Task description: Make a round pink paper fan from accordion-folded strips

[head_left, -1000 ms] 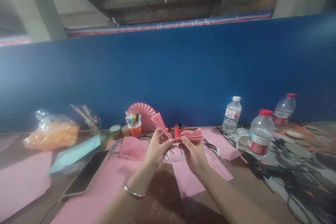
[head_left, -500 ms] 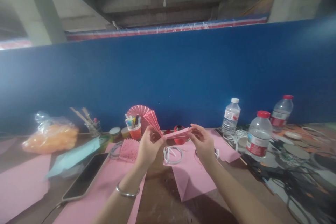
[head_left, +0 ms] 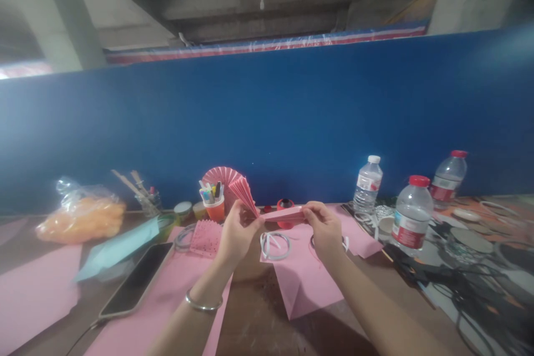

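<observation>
Between my hands, above the table, is a pink pleated paper fan (head_left: pixel 244 196). Its left part is partly spread; its right part is pressed into a narrow folded strip. My left hand (head_left: pixel 238 233) pinches the fan near the middle, where the pleats come together. With thumb and fingers my right hand (head_left: pixel 324 229) grips the far right end of the strip. Below the strip lie a ring of grey tape (head_left: pixel 276 246) and pink paper sheets (head_left: pixel 306 283). A red round object (head_left: pixel 285 207) stands behind the strip, partly covered by it.
Left are a phone (head_left: pixel 137 281), a patterned pink piece (head_left: pixel 207 238), a light-blue packet (head_left: pixel 119 247) and a bag of orange material (head_left: pixel 83 219). A pen cup (head_left: pixel 215 211) stands before another pleated fan (head_left: pixel 222 174). Right are several bottles (head_left: pixel 412 214) and tangled cables (head_left: pixel 471 289).
My right fingers have closed down around the end of the folded strip, where they were more raised before. My left hand has hardly moved.
</observation>
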Available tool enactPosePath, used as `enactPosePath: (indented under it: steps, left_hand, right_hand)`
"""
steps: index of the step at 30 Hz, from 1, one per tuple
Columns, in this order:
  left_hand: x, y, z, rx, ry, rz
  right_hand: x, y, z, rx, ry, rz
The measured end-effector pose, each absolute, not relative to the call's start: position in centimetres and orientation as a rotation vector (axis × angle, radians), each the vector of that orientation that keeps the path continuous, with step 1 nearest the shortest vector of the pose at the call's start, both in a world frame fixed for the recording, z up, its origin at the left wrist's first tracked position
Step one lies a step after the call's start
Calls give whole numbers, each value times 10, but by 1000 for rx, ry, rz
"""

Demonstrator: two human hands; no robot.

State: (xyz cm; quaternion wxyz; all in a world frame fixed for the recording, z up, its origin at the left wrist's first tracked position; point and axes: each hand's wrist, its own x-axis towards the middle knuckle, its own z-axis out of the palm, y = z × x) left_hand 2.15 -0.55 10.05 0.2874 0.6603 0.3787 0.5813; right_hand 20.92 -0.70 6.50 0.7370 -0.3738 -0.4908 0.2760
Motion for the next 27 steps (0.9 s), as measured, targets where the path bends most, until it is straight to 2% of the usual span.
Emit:
enactPosePath:
  steps: [5, 11, 15, 19, 21, 24, 27]
  left_hand:
    - [17, -2, 101, 1738, 1032, 1590]
    - [15, 2, 99, 1657, 1014, 1606]
    - [17, 7, 93, 1449, 1002, 1615]
    - [21, 6, 88, 1255, 858, 1567]
    - [26, 3, 84, 1164, 789, 1551]
    - [37, -3, 76, 1116, 751, 1536]
    - [47, -9, 70, 1154, 786, 1523]
  right_hand:
    - [209, -8, 72, -783, -932, 739]
    - [230, 8, 65, -814, -715, 711]
    - [246, 18, 51, -1128, -927, 567]
    - [242, 16, 45, -1266, -1168, 455]
    - [229, 10, 46, -1239, -1321, 517]
    - [202, 0, 46, -1062, -1375, 786]
    - [181, -8, 45, -1032, -1273, 815]
